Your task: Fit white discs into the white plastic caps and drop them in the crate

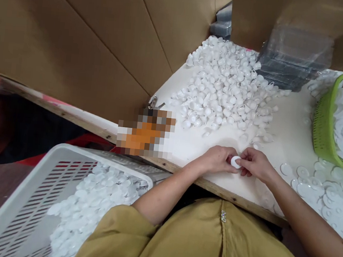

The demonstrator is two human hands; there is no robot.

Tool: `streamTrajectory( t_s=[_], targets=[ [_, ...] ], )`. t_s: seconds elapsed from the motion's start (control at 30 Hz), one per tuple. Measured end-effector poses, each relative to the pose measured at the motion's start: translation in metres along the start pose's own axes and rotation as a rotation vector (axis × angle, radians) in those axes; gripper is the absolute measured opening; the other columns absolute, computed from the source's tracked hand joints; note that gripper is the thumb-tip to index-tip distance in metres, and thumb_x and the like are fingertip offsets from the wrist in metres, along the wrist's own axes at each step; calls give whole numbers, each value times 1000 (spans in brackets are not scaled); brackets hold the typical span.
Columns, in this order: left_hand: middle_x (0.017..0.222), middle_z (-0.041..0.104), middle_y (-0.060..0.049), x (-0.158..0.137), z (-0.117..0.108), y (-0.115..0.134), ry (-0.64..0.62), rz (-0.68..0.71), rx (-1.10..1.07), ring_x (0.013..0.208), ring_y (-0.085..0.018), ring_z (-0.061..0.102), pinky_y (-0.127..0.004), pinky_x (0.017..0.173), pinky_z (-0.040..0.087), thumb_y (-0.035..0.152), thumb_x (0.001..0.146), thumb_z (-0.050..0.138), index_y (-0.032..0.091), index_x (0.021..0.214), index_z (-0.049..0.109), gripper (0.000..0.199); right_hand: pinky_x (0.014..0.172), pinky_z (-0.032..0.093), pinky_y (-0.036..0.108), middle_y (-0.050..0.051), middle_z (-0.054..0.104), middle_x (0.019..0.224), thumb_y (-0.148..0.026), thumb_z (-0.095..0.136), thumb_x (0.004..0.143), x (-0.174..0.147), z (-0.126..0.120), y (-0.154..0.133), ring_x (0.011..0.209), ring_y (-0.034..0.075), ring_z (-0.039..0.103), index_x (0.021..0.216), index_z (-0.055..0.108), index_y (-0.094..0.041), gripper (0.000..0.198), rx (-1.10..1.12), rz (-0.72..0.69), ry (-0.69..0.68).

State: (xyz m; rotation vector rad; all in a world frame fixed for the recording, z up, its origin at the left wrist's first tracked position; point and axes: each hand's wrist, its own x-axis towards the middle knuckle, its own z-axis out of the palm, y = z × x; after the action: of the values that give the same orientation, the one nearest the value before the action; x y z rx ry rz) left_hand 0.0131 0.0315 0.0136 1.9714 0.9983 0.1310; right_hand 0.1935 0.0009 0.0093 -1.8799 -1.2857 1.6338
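A small round white plastic disc (236, 162) is pinched between my two hands, just above the front of the table. My left hand (219, 159) is closed at its left edge, with thumb and fingers against it. From the right, my right hand (255, 165) is closed too, its thumb on the disc's face. Whether another piece lies behind the disc is hidden by my fingers. Beyond my hands spreads a heap of small white cup-like pieces (221, 93). Flat white discs (327, 190) lie scattered to the right of my right forearm.
A green basket (322, 124) full of white discs stands at the right. Below the table edge, a grey slotted crate (41, 200) holds many white pieces. Plastic-wrapped stacks (295, 59) and cardboard walls (106, 48) border the table. A pixelated orange item (142, 137) lies left.
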Motion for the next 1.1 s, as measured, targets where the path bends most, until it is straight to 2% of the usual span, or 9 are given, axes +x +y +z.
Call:
streamTrajectory(
  t_s=[0.1,0.27,0.47,0.67,0.73,0.87,0.93,1.0,1.1],
  targets=[
    [77,66,2,4,1,3,4,-51,41,70,-14,59,-23,61,37,42,78,66,20,97,65,28,34,41,18,-5,59,48,-20,65,77,2,-2,-4,40,13,60,75,48,-21,17,-16,35,-31],
    [72,64,4,14,0,7,-48,-68,92,67,-14,57,-23,59,36,35,72,69,23,94,66,25,33,39,17,-5,58,44,-14,65,77,4,-3,-13,37,13,58,78,44,-21,22,-56,71,-67],
    [70,61,5,8,-3,4,-100,-57,-92,66,-12,55,-21,59,36,38,74,63,20,88,65,23,35,40,17,-6,59,47,-16,65,77,0,5,-4,38,12,58,79,44,-21,22,-28,-40,-28],
    [61,54,6,-20,5,-1,-51,-136,-93,60,-11,49,-22,56,34,36,71,63,19,78,62,19,39,41,19,-4,61,53,-30,59,83,-13,13,8,42,12,58,80,51,-21,12,6,-150,-124],
    [61,55,5,-27,9,-1,-29,-189,-113,60,-11,50,-22,57,35,33,70,62,19,78,62,16,45,44,21,-2,62,58,-34,58,83,-12,-1,6,45,12,58,78,55,-20,14,-45,-246,-4],
    [64,55,4,-33,14,2,43,-227,-133,63,-12,51,-22,59,36,30,69,60,19,78,63,15,67,47,28,2,66,79,-32,52,85,12,-48,-9,71,17,62,81,61,-21,15,-303,-442,533],
    [64,56,3,-42,5,3,80,-230,-126,64,-13,52,-23,60,37,32,71,58,19,81,65,18,75,46,30,6,66,89,-29,49,87,29,-70,-20,85,21,60,84,65,-21,18,-494,-464,689],
    [70,61,2,-66,-16,-2,135,-245,-100,68,-15,54,-24,63,40,37,74,56,19,87,66,24,80,44,32,9,64,97,-26,47,87,47,-82,-31,93,23,58,90,69,-20,22,-664,-445,710],
    [93,69,-3,-133,-61,-31,216,-382,0,85,-20,62,-27,76,46,48,76,54,20,96,66,38,86,41,36,13,60,108,-24,54,84,66,-83,-46,104,28,52,100,71,-19,24,-891,-400,606]
  ],
)
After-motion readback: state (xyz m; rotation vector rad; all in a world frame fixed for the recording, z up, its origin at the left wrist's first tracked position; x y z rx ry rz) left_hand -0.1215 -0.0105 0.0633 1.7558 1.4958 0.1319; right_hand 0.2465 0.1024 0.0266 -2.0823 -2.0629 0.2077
